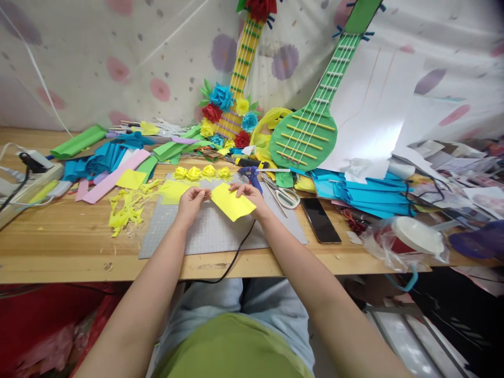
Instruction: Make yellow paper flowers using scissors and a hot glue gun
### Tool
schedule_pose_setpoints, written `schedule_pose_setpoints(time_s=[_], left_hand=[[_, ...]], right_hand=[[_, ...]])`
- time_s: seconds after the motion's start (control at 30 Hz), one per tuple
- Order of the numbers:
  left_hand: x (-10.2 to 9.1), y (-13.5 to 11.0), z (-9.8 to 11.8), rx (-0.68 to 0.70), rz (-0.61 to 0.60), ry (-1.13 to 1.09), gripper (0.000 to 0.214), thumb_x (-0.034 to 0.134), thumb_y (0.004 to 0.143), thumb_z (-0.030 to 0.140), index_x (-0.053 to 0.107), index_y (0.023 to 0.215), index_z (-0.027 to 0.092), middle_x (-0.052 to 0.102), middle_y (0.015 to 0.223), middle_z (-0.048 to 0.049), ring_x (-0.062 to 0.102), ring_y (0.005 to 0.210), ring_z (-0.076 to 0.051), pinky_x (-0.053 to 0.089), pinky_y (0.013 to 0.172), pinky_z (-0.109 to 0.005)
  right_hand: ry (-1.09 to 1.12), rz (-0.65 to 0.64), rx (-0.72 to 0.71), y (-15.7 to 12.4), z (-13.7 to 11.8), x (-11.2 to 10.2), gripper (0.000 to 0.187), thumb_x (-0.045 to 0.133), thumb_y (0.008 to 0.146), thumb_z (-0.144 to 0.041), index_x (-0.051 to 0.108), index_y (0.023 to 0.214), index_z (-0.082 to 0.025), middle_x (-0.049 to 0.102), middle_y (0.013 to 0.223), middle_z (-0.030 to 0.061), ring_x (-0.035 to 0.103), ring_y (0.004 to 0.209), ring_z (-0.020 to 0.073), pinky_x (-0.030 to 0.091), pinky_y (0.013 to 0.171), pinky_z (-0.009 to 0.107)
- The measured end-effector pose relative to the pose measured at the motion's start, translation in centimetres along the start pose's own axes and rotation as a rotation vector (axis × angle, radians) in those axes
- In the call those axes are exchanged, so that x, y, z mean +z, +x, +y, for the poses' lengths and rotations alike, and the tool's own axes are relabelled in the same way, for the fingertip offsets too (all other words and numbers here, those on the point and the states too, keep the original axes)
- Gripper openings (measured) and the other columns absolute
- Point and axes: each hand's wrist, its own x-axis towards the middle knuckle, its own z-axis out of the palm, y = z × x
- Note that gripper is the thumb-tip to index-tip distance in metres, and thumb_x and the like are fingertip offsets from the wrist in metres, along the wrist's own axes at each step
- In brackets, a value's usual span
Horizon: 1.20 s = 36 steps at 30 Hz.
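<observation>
My right hand [252, 198] holds a yellow sheet of crepe paper [233, 203] by its upper right side, above the grey cutting mat [205, 236]. To the left of that sheet, my left hand [191, 205] is closed in a pinch; whatever is between its fingertips is too small to make out. More yellow crepe paper [173, 192] lies on the mat beyond my left wrist. Behind the hands, several yellow paper flowers [193, 173] sit in a row. A blue glue gun [252, 176] lies just past my right hand, with scissors [284, 197] to its right.
Yellow paper scraps [126, 210] are heaped left of the mat. A phone [320, 220] and a bagged cup [413, 236] stand to the right. Behind lean a green paper instrument [305, 136] and a yellow one [244, 58]. A power strip [29, 191] is at far left.
</observation>
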Motion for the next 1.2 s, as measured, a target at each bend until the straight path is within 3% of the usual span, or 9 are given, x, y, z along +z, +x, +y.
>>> schedule_pose_setpoints(time_s=[0.17, 0.3, 0.4, 0.63, 0.83, 0.93, 1.07, 1.13, 1.2], left_hand=[[0.6, 0.4, -0.1, -0.065, 0.043, -0.094, 0.032, 0.075, 0.056, 0.037, 0.054, 0.071, 0.017, 0.064, 0.103, -0.0060, 0.059, 0.099, -0.016, 0.044, 0.089, -0.032], [1.0, -0.3, 1.0, -0.372, -0.160, -0.207, 0.045, 0.076, 0.057, 0.038, 0.057, 0.093, 0.018, 0.067, 0.095, -0.0065, 0.064, 0.085, -0.018, 0.050, 0.074, -0.032], [0.7, -0.9, 1.7, -0.442, -0.263, -0.174, 0.048, 0.079, 0.054, 0.028, 0.061, 0.097, 0.016, 0.068, 0.093, -0.0074, 0.065, 0.076, -0.018, 0.051, 0.069, -0.030], [-0.2, -0.9, 1.6, -0.259, -0.221, 0.000, 0.053, 0.081, 0.047, 0.027, 0.062, 0.095, 0.017, 0.064, 0.068, 0.0012, 0.060, 0.060, -0.013, 0.046, 0.057, -0.024], [-0.9, -0.6, 1.5, -0.148, -0.197, 0.140, 0.059, 0.081, 0.047, 0.031, 0.061, 0.100, 0.016, 0.065, 0.077, -0.0016, 0.061, 0.068, -0.015, 0.048, 0.065, -0.027], [-1.0, -0.5, 1.3, -0.127, -0.152, 0.128, 0.060, 0.081, 0.045, 0.030, 0.061, 0.100, 0.016, 0.066, 0.079, -0.0022, 0.062, 0.069, -0.015, 0.049, 0.068, -0.028], [-1.0, 0.0, 1.1, -0.118, 0.007, -0.004, 0.063, 0.081, 0.046, 0.028, 0.058, 0.103, 0.019, 0.067, 0.081, -0.0015, 0.063, 0.071, -0.014, 0.050, 0.069, -0.027], [-1.0, 0.2, 1.1, -0.117, 0.101, -0.166, 0.054, 0.078, 0.053, 0.034, 0.058, 0.101, 0.020, 0.068, 0.084, -0.0026, 0.064, 0.077, -0.015, 0.051, 0.072, -0.028], [-0.9, 0.2, 1.2, -0.136, 0.108, -0.351, 0.043, 0.070, 0.063, 0.044, 0.059, 0.096, 0.019, 0.068, 0.090, -0.0054, 0.064, 0.085, -0.016, 0.051, 0.078, -0.029]], right_hand=[[0.219, -0.090, 0.116, 1.0, -0.2, 0.1, 0.035, 0.061, 0.066, -0.051, 0.041, 0.063, -0.022, 0.061, 0.081, 0.0054, 0.053, 0.105, 0.0239, 0.044, 0.082, 0.040], [0.211, -0.066, 0.166, 2.0, 0.5, 0.9, 0.041, 0.059, 0.063, -0.056, 0.034, 0.060, -0.023, 0.059, 0.077, 0.0057, 0.052, 0.105, 0.0257, 0.044, 0.084, 0.044], [0.199, -0.034, 0.167, 2.7, 0.8, 1.2, 0.040, 0.058, 0.064, -0.056, 0.035, 0.058, -0.023, 0.058, 0.073, 0.0053, 0.052, 0.105, 0.0266, 0.044, 0.086, 0.046], [0.198, -0.001, 0.292, 2.9, -0.6, 0.1, 0.042, 0.047, 0.072, -0.063, 0.053, 0.075, -0.022, 0.066, 0.087, 0.0075, 0.059, 0.097, 0.0251, 0.048, 0.082, 0.044], [0.187, -0.137, 0.512, 1.8, -2.6, -2.0, 0.066, 0.038, 0.068, -0.078, 0.058, 0.088, -0.019, 0.068, 0.089, 0.0106, 0.064, 0.085, 0.0248, 0.051, 0.074, 0.042], [0.021, -0.183, 0.543, 2.1, -2.8, -2.1, 0.050, 0.058, 0.066, -0.064, 0.062, 0.086, -0.019, 0.069, 0.087, 0.0074, 0.064, 0.080, 0.0201, 0.052, 0.073, 0.036], [-0.450, -0.193, 0.542, 2.9, -2.1, -1.3, 0.022, 0.079, 0.050, -0.026, 0.066, 0.066, -0.018, 0.066, 0.068, 0.0001, 0.060, 0.070, 0.0162, 0.049, 0.072, 0.030], [-0.482, -0.135, 0.550, 3.0, -1.6, -0.7, 0.017, 0.078, 0.049, -0.019, 0.065, 0.062, -0.018, 0.064, 0.064, -0.0005, 0.059, 0.066, 0.0160, 0.049, 0.071, 0.031], [-0.316, -0.016, 0.529, 2.9, -1.0, 0.1, 0.016, 0.075, 0.055, -0.019, 0.066, 0.068, -0.018, 0.065, 0.068, -0.0002, 0.061, 0.066, 0.0157, 0.050, 0.070, 0.031]])
